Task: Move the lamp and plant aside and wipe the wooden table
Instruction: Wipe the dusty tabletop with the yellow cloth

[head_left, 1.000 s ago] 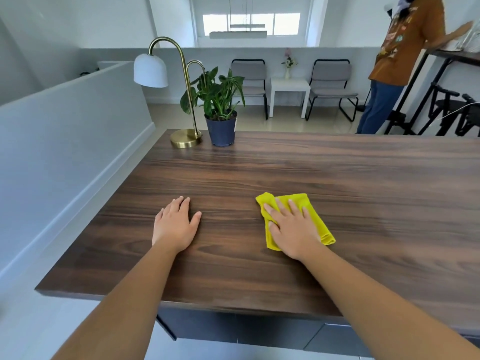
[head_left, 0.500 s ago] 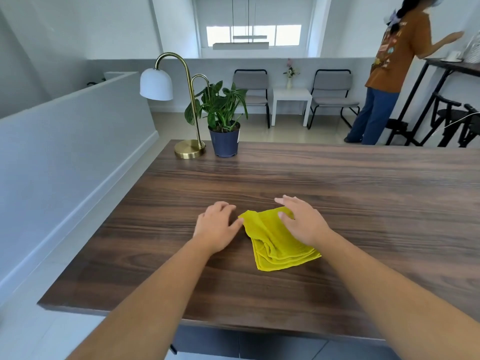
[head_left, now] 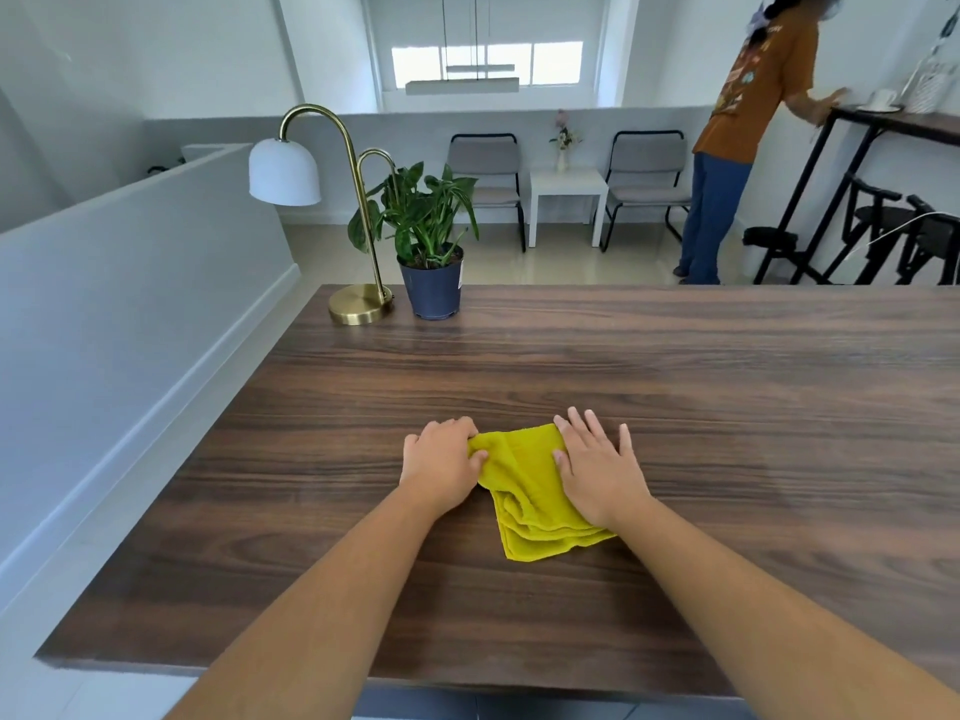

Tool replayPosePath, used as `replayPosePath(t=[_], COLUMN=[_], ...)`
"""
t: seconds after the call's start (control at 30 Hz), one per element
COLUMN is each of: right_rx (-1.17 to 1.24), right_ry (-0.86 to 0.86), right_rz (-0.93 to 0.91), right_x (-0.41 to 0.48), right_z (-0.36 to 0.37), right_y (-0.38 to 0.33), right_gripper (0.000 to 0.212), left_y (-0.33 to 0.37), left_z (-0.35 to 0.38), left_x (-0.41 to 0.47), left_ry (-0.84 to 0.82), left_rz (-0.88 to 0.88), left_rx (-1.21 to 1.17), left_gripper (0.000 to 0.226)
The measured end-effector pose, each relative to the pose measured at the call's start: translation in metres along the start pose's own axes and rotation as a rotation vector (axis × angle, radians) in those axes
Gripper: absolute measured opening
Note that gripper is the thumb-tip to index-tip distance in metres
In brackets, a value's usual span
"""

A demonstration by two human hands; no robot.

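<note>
A folded yellow cloth [head_left: 527, 491] lies on the dark wooden table [head_left: 675, 407], near its front middle. My left hand [head_left: 441, 462] pinches the cloth's upper left corner with curled fingers. Flat on the cloth's right side rests my right hand [head_left: 597, 470], fingers spread. A brass lamp [head_left: 358, 304] with a white shade stands at the table's far left corner. Right beside it is a green plant in a dark blue pot [head_left: 432, 291].
A low white wall [head_left: 130, 304] runs along the table's left side. Beyond the far edge are two grey chairs [head_left: 488, 174], a small white side table [head_left: 566, 192] and a person in an orange shirt [head_left: 748, 96] at a tall black table [head_left: 893, 127].
My left hand came over from the bare wood and took the cloth's left corner. My right hand shifted to the cloth's right side, and the cloth now lies refolded and turned.
</note>
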State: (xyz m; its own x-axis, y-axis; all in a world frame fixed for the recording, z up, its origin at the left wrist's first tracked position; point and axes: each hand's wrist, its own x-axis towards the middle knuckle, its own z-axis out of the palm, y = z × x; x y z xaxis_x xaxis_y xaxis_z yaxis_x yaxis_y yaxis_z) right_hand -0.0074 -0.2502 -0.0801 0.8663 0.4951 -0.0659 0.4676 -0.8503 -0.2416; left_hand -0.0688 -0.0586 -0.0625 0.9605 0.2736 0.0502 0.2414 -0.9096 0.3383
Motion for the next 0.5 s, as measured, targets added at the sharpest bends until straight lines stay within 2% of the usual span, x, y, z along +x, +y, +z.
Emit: replayPosePath(t=[0.17, 0.3, 0.4, 0.5], right_rx=[0.01, -0.01, 0.018, 0.068], right_ry=[-0.017, 0.037, 0.122, -0.034], right_rz=[0.101, 0.138, 0.015, -0.121], right_x=[-0.015, -0.022, -0.026, -0.033], right_z=[0.01, 0.002, 0.0, 0.013], right_y=[-0.029, -0.039, -0.048, -0.061], right_gripper=[0.056, 0.058, 0.059, 0.06], left_y=[-0.011, -0.019, -0.026, -0.04], left_z=[-0.013, -0.018, -0.013, -0.013], left_x=[0.005, -0.002, -0.011, -0.018], left_ry=[-0.08, -0.025, 0.041, 0.097], left_rz=[-0.009, -0.012, 0.012, -0.052], left_rx=[-0.028, -0.086, -0.093, -0.033], left_gripper=[0.019, 0.019, 0.025, 0.039])
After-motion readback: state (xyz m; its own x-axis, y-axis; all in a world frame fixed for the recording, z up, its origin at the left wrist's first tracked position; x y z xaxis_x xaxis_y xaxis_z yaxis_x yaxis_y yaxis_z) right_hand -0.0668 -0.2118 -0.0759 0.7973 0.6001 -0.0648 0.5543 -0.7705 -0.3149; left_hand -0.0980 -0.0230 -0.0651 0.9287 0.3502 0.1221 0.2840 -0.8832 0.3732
